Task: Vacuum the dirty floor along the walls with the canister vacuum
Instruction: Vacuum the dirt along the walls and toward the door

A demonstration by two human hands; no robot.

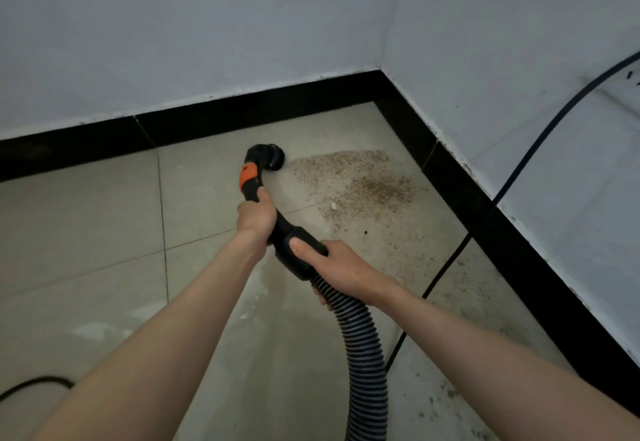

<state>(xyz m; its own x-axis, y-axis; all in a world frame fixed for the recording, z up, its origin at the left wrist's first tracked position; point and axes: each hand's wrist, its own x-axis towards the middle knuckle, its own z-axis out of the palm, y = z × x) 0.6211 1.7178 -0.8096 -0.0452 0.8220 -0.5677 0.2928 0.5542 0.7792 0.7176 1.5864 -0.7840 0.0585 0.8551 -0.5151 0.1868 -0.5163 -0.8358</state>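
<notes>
Near the corner, the nozzle (pixel 272 158) is set at the edge of the dirt patch (pixel 356 180).
The handle (pixel 273 222) is gripped by the left hand (pixel 256 217), the hose (pixel 360 343) end by the right hand (pixel 337 269); most dirt is left.

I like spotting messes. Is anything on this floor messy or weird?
Yes. A patch of brown gritty dirt is spread over the floor tiles in the corner, just right of the vacuum nozzle. Dark specks also dot the floor along the right wall's baseboard.
</notes>
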